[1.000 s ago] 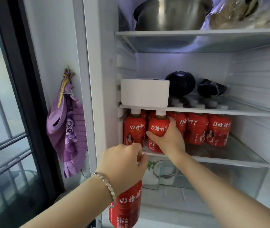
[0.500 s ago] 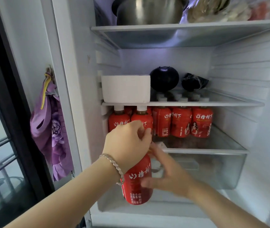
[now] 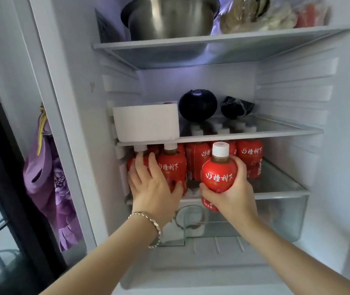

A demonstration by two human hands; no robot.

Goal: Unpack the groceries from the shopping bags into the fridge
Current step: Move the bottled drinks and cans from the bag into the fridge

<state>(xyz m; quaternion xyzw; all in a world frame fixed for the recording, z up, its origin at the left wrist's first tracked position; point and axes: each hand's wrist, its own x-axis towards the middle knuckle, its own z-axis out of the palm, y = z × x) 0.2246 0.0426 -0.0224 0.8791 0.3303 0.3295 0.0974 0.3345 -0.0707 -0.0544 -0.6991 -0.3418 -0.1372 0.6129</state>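
Right hand (image 3: 233,199) grips one red bottle (image 3: 217,175); fingers (image 3: 242,167) curled round its body, thumb on the lower left side. The bottle is upright with its white cap (image 3: 220,149) on top, held off the lower shelf (image 3: 280,188) at its front edge, just in front of the stored bottles (image 3: 249,158). Its base hangs in front of the crisper drawer (image 3: 276,218).

Left hand (image 3: 152,186) lies flat on the front-left bottles (image 3: 173,167) of that row, fingers (image 3: 140,165) straight and spread, thumb against the right one of the pair. Bracelet (image 3: 150,226) on that wrist.

Stored bottles stand upright in rows, filling the lower shelf from the left wall to about the middle.

Middle shelf (image 3: 265,132): white box (image 3: 146,122) at left, dark round eggplant (image 3: 197,105) just beside it, a dark wrapped item (image 3: 235,107) to the right. Top shelf (image 3: 212,42): steel pot (image 3: 169,15) and bagged food (image 3: 255,13), blurred. Purple cloth (image 3: 50,184) hangs on the wall left of the fridge (image 3: 67,124).
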